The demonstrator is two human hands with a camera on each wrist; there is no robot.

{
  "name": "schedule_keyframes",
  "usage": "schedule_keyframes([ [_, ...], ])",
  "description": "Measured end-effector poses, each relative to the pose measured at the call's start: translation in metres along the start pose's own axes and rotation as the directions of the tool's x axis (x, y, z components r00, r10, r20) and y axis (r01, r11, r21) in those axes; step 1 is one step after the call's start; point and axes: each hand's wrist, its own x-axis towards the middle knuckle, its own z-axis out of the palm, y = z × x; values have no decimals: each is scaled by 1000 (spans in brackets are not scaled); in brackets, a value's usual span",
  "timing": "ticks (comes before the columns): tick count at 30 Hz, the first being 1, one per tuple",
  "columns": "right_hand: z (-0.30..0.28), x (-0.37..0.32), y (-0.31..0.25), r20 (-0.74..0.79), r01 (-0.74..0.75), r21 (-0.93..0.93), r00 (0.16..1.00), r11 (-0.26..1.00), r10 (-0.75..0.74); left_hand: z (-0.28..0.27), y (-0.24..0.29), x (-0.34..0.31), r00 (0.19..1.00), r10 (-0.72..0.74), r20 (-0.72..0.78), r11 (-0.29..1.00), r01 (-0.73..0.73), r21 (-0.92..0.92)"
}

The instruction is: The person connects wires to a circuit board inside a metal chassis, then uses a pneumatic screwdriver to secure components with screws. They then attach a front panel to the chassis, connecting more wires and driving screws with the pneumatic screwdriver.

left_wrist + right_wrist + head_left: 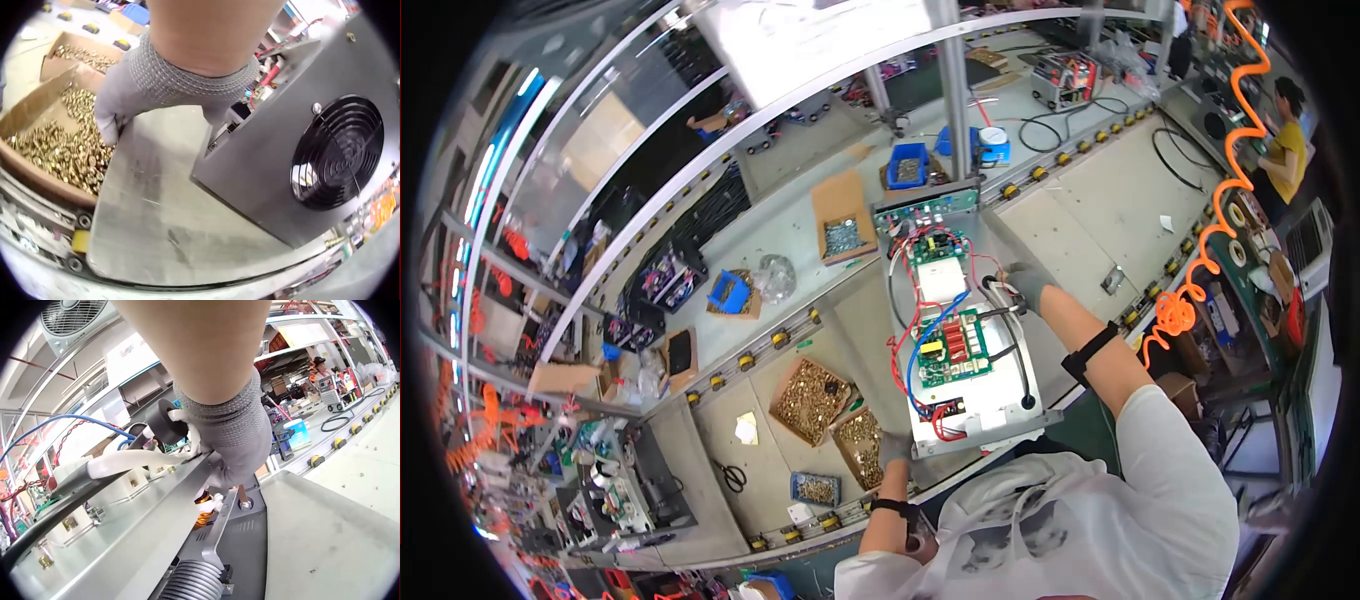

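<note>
An electronics chassis [990, 400] with green circuit boards [952, 345] and red, blue and black wires lies on a metal plate [156, 206]. The left hand [892, 450], in a grey glove, is at its near left corner; in the left wrist view its fingers [109, 128] curl over the plate's edge, with the thumb beside the fan panel [262, 162]. The gloved right hand [237, 440] is at the chassis's right side, its fingers bent over the metal edge beside white-sleeved cables [125, 462]. Its fingertips are partly hidden. A coil [194, 581] shows below it.
Boxes of brass-coloured parts [810, 400] stand left of the chassis, with a blue bin [815, 488] nearby. Roller rails [780, 338] border the work line. An orange coiled hose [1175, 315] hangs at the right. A person in yellow [1284, 160] is at the far right.
</note>
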Motion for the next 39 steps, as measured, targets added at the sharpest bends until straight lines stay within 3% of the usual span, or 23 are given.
schedule_keyframes([
  [4, -47, -9, 1, -22, 107, -161, 993, 981, -112, 28, 15, 25, 976, 155, 153, 988, -155, -10],
  [6, -94, -16, 29, 127, -18, 206, 992, 978, -8, 38, 31, 38, 936, 245, 252, 969, -245, -29],
  [8, -135, -27, 98, -114, -38, 297, 991, 954, 74, 45, 52, 47, 880, 320, 352, 946, -317, -67],
  [10, -160, -107, 141, -432, 166, 48, 892, 985, -129, 54, 79, 54, 814, 370, 448, 927, -358, -113],
  [11, -163, -157, 133, -510, 4, -203, 853, 979, -109, 52, 111, 43, 797, 386, 464, 918, -383, -107],
  [12, -167, -169, 187, -518, -15, -231, 848, 973, -110, 32, 156, 5, 784, 381, 490, 898, -440, 5],
  [13, -163, -197, 189, -485, -92, -278, 873, 956, -57, 24, 179, -17, 777, 370, 510, 865, -487, 115],
  [14, -158, -223, 185, -447, -163, -327, 895, 931, 0, 61, 190, 9, 801, 372, 469, 872, -475, 121],
  [15, -154, -227, 197, -451, -170, -325, 892, 930, 6, 65, 209, 0, 786, 272, 555, 935, -351, 40],
  [16, -152, -227, 209, -368, -304, -333, 913, 893, 174, 58, 238, -29, 788, 491, 371, 826, -557, 90],
  [17, -153, -227, 217, -275, -427, -359, 898, 830, 342, 61, 257, -31, 744, 475, 470, 804, -584, 112],
  [18, -151, -225, 217, -259, -426, -373, 901, 824, 349, 20, 298, -73, 688, 202, 697, 884, -435, 174],
  [19, -145, -220, 211, -184, -351, -506, 937, 788, 298, 48, 297, -69, 760, 372, 533, 844, -516, 146],
  [21, -131, -213, 183, -13, -158, -677, 979, 719, 204, 84, 288, -53, 714, 539, 446, 761, -640, 105],
  [23, -119, -199, 175, 107, -13, -748, 984, 664, 141, 53, 302, -87, 731, 434, 526, 764, -609, 215],
  [24, -110, -190, 169, 180, 100, -780, 981, 618, 69, 60, 287, -84, 767, 406, 496, 804, -558, 205],
  [25, -103, -185, 154, 205, 90, -793, 971, 602, 125, 72, 269, -76, 786, 531, 317, 760, -607, 233],
  [26, -89, -169, 163, 269, 221, -806, 963, 550, 7, 64, 229, -67, 811, 579, 82, 770, -577, 273],
  [27, -84, -161, 166, 298, 235, -835, 953, 498, 51, 10, 229, -91, 899, 348, 268, 901, -400, 172],
  [31, -47, -135, 178, 513, 456, -805, 856, 379, 59, -10, 82, -43, 999, -37, 14, 998, 36, 60],
  [32, -34, -133, 179, 553, 504, -785, 832, 361, 40, -52, 67, -68, 972, -235, -7, 970, 235, 61],
  [34, -11, -143, 162, 628, 567, -744, 774, 353, 81, -82, 0, -76, 884, -447, -137, 895, 442, -67],
  [39, 56, -140, 179, 752, 741, -652, 604, 162, 265, -145, -136, -90, 646, -698, -308, 715, 614, -334],
])
